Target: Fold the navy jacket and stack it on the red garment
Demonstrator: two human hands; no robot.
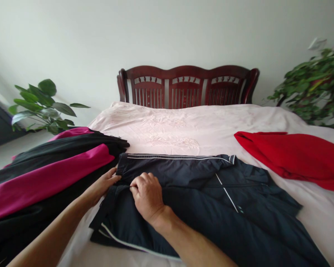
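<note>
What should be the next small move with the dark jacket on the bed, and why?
Probably press and smooth the fold toward the right. Both the left hand and the right hand pinch the dark navy jacket at its left part, where the fabric is folded over. The cloth to the right looks wrinkled and uneven on the pink bedsheet.
</note>
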